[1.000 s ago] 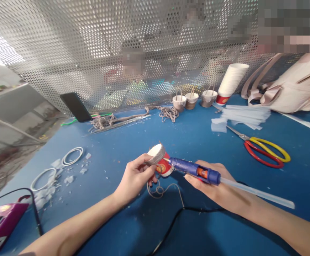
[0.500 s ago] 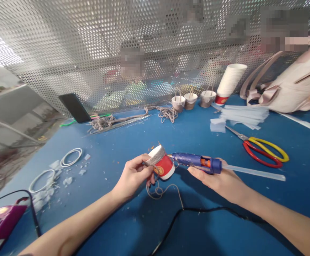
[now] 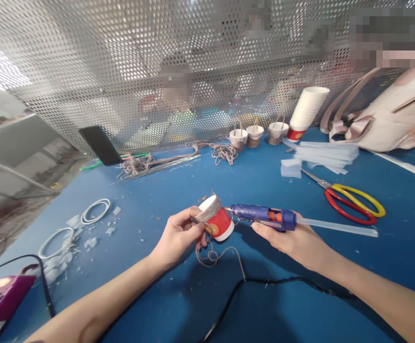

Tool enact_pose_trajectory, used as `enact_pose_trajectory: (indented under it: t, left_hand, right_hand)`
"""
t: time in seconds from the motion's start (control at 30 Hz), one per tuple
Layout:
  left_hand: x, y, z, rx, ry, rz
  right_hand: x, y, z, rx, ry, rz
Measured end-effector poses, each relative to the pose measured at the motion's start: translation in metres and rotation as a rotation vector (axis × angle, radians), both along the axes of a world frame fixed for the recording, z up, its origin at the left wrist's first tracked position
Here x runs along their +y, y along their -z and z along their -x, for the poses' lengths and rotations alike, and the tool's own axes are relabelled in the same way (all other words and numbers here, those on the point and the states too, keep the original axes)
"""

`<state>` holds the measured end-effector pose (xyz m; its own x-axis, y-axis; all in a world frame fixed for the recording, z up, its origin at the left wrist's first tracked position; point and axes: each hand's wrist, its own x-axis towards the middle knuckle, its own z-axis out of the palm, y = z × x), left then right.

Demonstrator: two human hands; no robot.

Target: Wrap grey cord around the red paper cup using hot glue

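Tilted in my left hand point(image 3: 179, 234) is a red and white paper cup point(image 3: 223, 225), gripped near its rim. Grey-brown cord point(image 3: 210, 209) is wound round the cup's upper part, and its loose tail point(image 3: 228, 249) trails in curls onto the table. My right hand point(image 3: 296, 243) is closed round a blue hot glue gun point(image 3: 260, 214). A clear glue stick point(image 3: 339, 226) sticks out of the gun's back end. The nozzle is at the cup's right side, by the lower edge of the cord; whether it touches, I cannot tell.
Scissors point(image 3: 353, 202) lie right, near translucent strips point(image 3: 325, 155). Cord-wrapped cups point(image 3: 238, 139) and stacked paper cups point(image 3: 307, 114) stand behind. Cord bundles point(image 3: 225, 153) and a phone point(image 3: 100, 145) are at the back. White rings point(image 3: 95, 211) and a purple power strip point(image 3: 3, 305) lie left; a black cable point(image 3: 225, 309) crosses in front.
The glue stick's outer end and the back of the gun have shifted slightly left and up. My left hand and the cup have hardly moved.
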<state>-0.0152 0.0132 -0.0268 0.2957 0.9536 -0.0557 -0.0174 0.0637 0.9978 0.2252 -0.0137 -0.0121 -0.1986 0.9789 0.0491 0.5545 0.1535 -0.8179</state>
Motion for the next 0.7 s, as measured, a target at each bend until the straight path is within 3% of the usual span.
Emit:
enact_pose_trajectory:
  t: [0.33,0.57,0.7]
  left_hand:
    - [-0.003,-0.001,-0.004,0.093,-0.008,0.004]
    - [-0.005,-0.003,-0.006,0.130,-0.002,-0.009]
    - [-0.004,-0.001,-0.003,0.108,0.007,-0.009]
  right_hand:
    - [-0.009,-0.005,0.007,0.016,-0.063,0.034]
    - [-0.012,-0.001,0.014,0.039,-0.202,-0.101]
    - [-0.011,-0.002,0.009,0.031,-0.147,-0.087]
